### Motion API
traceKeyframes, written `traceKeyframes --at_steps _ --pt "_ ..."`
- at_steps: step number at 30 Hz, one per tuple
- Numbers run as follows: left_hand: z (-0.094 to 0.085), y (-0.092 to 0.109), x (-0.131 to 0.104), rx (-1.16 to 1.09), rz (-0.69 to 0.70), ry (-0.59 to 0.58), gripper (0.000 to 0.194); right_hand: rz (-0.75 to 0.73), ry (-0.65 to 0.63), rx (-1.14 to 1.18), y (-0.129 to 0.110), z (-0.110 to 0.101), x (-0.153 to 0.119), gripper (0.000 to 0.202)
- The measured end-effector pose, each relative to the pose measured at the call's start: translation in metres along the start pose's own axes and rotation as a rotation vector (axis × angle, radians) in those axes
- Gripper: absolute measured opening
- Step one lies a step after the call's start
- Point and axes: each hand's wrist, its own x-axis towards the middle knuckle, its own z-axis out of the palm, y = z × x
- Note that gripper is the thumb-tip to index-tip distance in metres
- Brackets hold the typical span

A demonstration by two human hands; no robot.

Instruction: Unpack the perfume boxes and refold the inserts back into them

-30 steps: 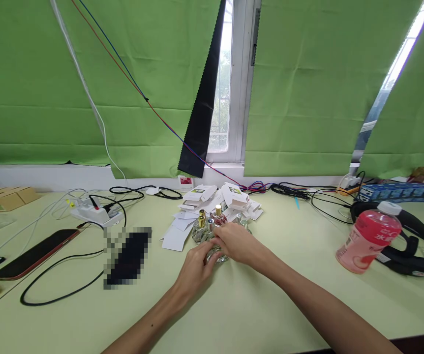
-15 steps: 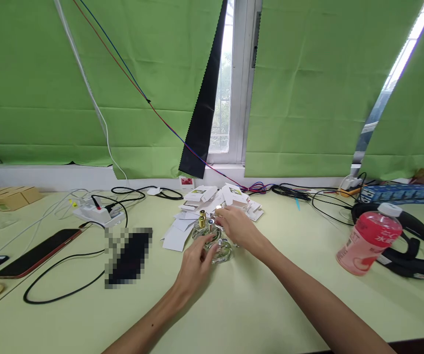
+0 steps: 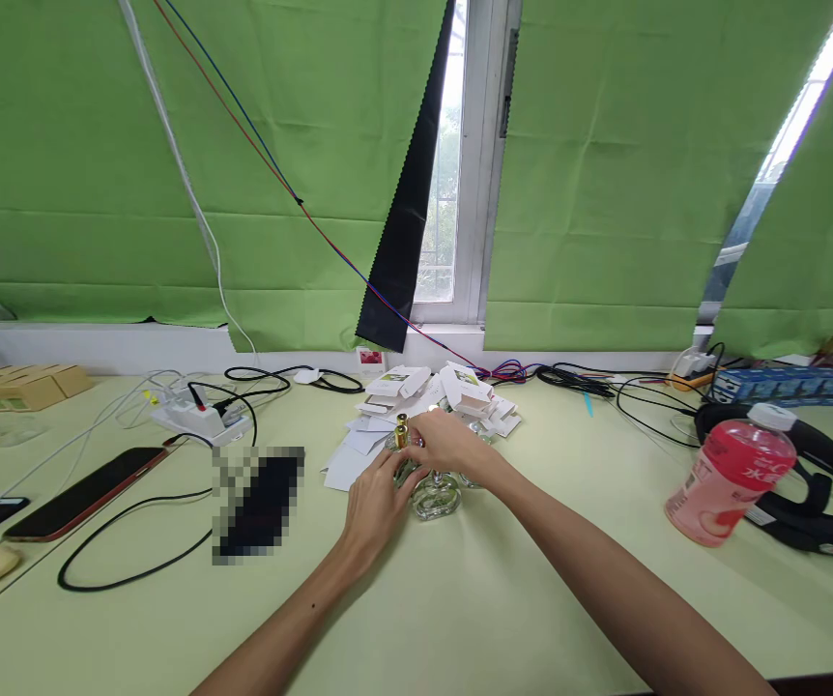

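Note:
Small clear glass perfume bottles stand in a cluster under my hands. One glass perfume bottle with a flat oval body is nearest me, just right of my left fingers. My left hand is closed around the side of another bottle, mostly hidden by its fingers. My right hand reaches over the cluster, its fingertips closed at the top of that bottle and meeting my left fingertips. Gold spray tops rise just left of my right fingers. More glass shows behind my right wrist.
White folded card boxes are piled behind the bottles. Left are a pixelated dark patch, a phone, cables and a power strip. To the right are a pink drink bottle, a black headset and a blue box row.
My right hand has moved left and toward me, over the silver-topped bottle, and its fingers now meet my left hand's. The view has shifted slightly.

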Motion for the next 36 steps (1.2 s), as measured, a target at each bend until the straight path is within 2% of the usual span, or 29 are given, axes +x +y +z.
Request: traceKeyframes --at_steps 5,11,14,17,20,25,36 --pt "0.004 -0.003 0.000 -0.038 0.089 -0.038 0.025 -0.049 -0.014 -0.003 0.001 -0.002 -0.002 0.011" --pt "0.008 -0.006 0.000 -0.061 0.173 0.009 0.026 -0.088 0.015 -0.006 0.001 -0.016 -0.007 0.016" --pt "0.010 -0.007 0.000 -0.046 0.165 0.022 0.023 -0.017 0.021 -0.047 0.007 -0.020 -0.007 0.020" --pt "0.009 -0.007 0.000 -0.036 0.164 0.025 0.023 0.065 -0.050 -0.074 0.015 -0.016 -0.007 0.019" --pt "0.009 -0.005 -0.001 -0.031 0.167 0.013 0.023 0.065 -0.070 -0.067 0.016 -0.009 -0.009 0.018" --pt "0.006 -0.003 -0.001 -0.065 0.160 0.011 0.023 -0.014 -0.037 -0.018 0.005 -0.010 -0.015 0.029" --pt "0.005 -0.005 0.001 -0.079 0.194 0.003 0.028 -0.152 -0.143 -0.181 -0.002 -0.005 -0.008 0.007"
